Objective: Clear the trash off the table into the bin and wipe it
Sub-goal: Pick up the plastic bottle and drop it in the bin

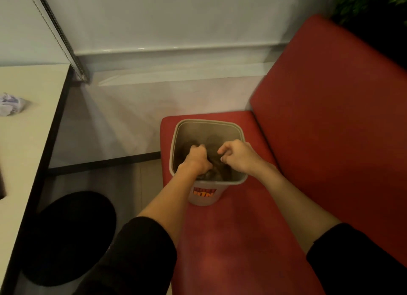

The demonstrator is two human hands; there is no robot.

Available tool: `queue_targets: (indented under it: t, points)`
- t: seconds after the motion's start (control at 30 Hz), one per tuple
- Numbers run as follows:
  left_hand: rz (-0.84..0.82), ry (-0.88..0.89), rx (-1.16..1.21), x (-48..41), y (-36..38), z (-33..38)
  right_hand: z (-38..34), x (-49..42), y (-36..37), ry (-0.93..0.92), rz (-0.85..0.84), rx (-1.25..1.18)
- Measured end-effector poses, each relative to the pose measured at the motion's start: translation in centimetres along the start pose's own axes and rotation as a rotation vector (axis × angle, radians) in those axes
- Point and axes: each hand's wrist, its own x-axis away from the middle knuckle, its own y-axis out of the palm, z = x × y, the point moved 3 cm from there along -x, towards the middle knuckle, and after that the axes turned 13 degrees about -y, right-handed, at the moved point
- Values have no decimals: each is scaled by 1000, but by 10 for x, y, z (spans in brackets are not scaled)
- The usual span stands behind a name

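Filling the space to the right of and beneath the fingers is the red seat (220,239). Its padded back rises on the far right. Well to the left of the fingers, across a gap of floor, runs the pale surface (26,151) with its dark edge.

The bin (207,121) stands on the seat directly under both hands, with dark contents (222,169) inside. The left hand (197,160) reaches down past the rim with its fingers balled into a fist among those contents. Whether it grips anything, I cannot tell. The right hand (239,157) hovers just beside it over the opening, fingers half-curled and loose, with nothing visible between them.

One crumpled paper (12,104), white with bluish print, lies on the surface, far to the left of the fingers and a little beyond them. It is a rough ball with no clear long axis, so any approach angle should serve. The left hand is the nearer one, and I judge the coming reach is leftward across the gap. Wiping is not yet begun, and no cloth is in view.
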Motion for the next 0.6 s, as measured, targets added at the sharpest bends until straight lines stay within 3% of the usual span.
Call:
queue_targets:
  t: [0.23, 0.6]
  points:
    - [307, 271, 171, 87, -40, 11, -45, 66, -29, -73, 128, 14]
    - [495, 422, 250, 312, -71, -21, -144, 246, -65, -244, 222, 62]
